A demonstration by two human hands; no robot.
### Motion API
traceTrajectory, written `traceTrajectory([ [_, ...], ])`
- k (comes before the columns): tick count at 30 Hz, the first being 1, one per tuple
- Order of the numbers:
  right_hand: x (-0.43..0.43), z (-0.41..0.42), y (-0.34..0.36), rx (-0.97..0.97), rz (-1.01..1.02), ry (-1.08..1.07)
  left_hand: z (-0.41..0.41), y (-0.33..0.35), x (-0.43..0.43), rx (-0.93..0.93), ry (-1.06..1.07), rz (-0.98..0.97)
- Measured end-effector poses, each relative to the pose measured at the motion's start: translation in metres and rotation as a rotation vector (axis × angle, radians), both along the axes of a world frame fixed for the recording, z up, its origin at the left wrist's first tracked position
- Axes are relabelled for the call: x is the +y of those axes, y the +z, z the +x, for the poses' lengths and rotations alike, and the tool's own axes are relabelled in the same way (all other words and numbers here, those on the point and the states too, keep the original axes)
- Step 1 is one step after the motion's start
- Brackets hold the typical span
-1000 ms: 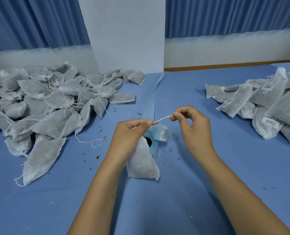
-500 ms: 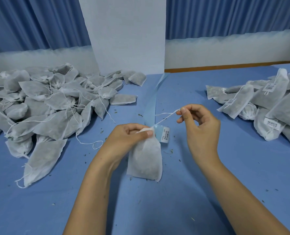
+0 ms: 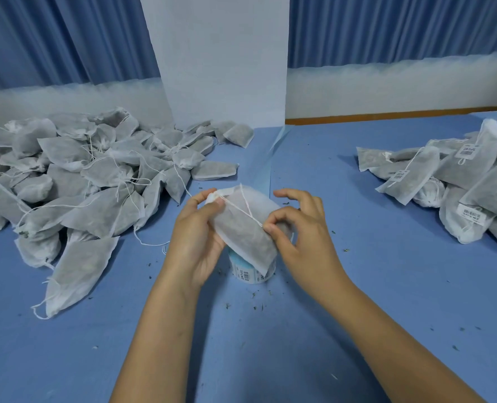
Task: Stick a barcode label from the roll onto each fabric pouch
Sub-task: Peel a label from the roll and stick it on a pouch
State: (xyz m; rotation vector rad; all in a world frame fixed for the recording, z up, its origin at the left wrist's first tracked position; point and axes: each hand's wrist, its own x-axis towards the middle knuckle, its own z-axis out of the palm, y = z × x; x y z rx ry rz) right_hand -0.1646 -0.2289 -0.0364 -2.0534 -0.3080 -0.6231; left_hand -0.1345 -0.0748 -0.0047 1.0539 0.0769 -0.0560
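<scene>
Over blue worktop, left grip holds the pouch neck, right grip pinches its drawstring, which could snag the roll beneath them

Even soft overhead light — faint shadows, no glare; wide-angle bending at edges.

The pouch I hold is pale grey-white and sheer, so its dark grey-green filling shows through. Its drawstring is white. The label roll is light blue, with white labels printed in black barcodes. The left pile is the same mottled grey-white, and the right pile carries white labels with black bars. The tablecloth is plain blue, flecked with dark green crumbs. The curtains are a deeper blue in vertical folds.
</scene>
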Motion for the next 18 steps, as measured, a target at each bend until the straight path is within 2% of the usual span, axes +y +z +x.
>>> traceTrajectory([
  [3, -0.001, 0.001, 0.001, 0.143, 0.157, 0.045, 0.000, -0.001, -0.003, -0.018, 0.016, -0.034],
  [5, -0.001, 0.001, 0.002, 0.166, 0.282, 0.052, -0.002, -0.001, -0.008, -0.056, 0.052, 0.013],
  [10, -0.003, 0.003, 0.002, 0.114, 0.444, 0.050, -0.009, -0.011, -0.024, -0.203, 0.079, 0.423],
  [14, -0.001, 0.004, 0.000, 0.095, 0.431, 0.100, -0.006, -0.018, -0.025, -0.272, 0.126, 0.528],
  [18, -0.015, 0.008, 0.007, 0.118, 0.292, 0.138, -0.002, -0.014, -0.014, -0.418, 0.361, 0.599],
])
